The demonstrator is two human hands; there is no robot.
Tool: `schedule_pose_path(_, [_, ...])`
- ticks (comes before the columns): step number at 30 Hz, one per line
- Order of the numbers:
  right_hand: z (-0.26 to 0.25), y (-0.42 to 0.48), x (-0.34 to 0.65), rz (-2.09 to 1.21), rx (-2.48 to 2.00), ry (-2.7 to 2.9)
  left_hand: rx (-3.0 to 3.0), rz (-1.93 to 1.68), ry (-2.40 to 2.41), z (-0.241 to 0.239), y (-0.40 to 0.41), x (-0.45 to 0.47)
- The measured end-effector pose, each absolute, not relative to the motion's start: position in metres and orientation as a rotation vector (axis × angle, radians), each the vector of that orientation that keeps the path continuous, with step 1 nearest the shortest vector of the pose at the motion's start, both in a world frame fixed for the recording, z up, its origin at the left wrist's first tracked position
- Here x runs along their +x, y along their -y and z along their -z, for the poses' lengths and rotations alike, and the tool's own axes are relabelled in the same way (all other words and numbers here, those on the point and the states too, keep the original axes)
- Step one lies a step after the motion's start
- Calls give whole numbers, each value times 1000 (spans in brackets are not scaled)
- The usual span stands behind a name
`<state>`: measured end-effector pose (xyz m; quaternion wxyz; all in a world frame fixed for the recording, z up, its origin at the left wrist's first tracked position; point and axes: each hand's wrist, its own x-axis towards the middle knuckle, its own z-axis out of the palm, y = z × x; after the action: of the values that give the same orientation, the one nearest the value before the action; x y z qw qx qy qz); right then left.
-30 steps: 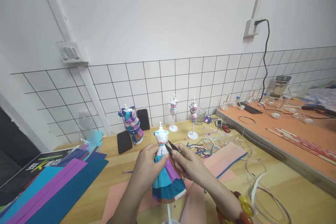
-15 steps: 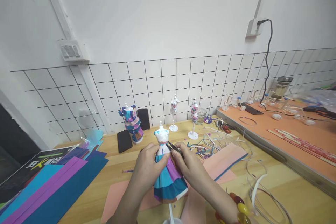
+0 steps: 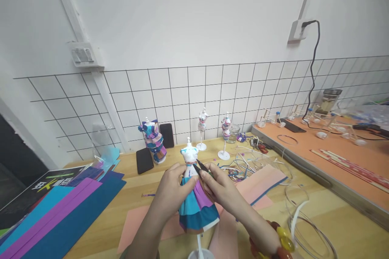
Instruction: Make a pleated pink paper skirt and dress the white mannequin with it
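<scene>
A small white dress-form mannequin (image 3: 189,154) stands upright on a white stand in front of me, wearing a skirt (image 3: 197,210) of blue, purple and teal paper. My left hand (image 3: 172,186) is closed around its left side, thumb pressing the skirt's top edge near the waist. In my right hand (image 3: 217,182) is a pair of black tweezers (image 3: 200,166), its two pointed tips apart beside the mannequin's waist. A thin brownish band circles the torso there. Both hands partly cover the skirt's upper edge.
Coloured paper sheets (image 3: 60,214) lie at left. Behind stand a dressed mannequin (image 3: 154,141), two smaller mannequins (image 3: 202,123), phones (image 3: 144,161) and a glass jar (image 3: 233,133). Paper strips (image 3: 238,170), pink paper (image 3: 261,182) and coiled strands (image 3: 310,226) lie right, beside an orange board (image 3: 340,158).
The tweezers' tips have come apart and drawn slightly away from the waist. My left hand keeps its hold on the mannequin, and the view has shifted slightly.
</scene>
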<state>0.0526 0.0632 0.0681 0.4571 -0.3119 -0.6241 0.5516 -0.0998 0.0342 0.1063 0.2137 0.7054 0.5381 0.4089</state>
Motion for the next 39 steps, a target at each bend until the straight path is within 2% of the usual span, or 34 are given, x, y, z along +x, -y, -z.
schedule_pose_path(5, [-69, -56, 55, -766, -1050, 1824, 2030, -1117, -1634, -105, -34, -96])
schedule_pose_path(10, [-70, -55, 54, -652, -1130, 1881, 2094, -983, -1754, -104, -35, -95])
schedule_pose_path(12, [-72, -56, 55, -772, -1055, 1822, 2111, -956, -1796, -105, -35, -94])
schedule_pose_path(18, [-77, -58, 57, -1462, -895, 1518, 2232, -873, -1973, -106, -32, -91])
schedule_pose_path(25, [-85, -59, 63, -1955, -956, 1224, 2315, -837, -2077, -103, -32, -88])
schedule_pose_path(29, [-88, -62, 69, -2240, -777, 1070, 2291, -876, -2024, -102, -33, -89])
schedule_pose_path(32, [-82, -65, 69, -2285, -634, 1037, 2280, -898, -1996, -103, -33, -91])
schedule_pose_path(39, [-68, -67, 66, -2164, -622, 1082, 2258, -921, -1941, -104, -32, -91])
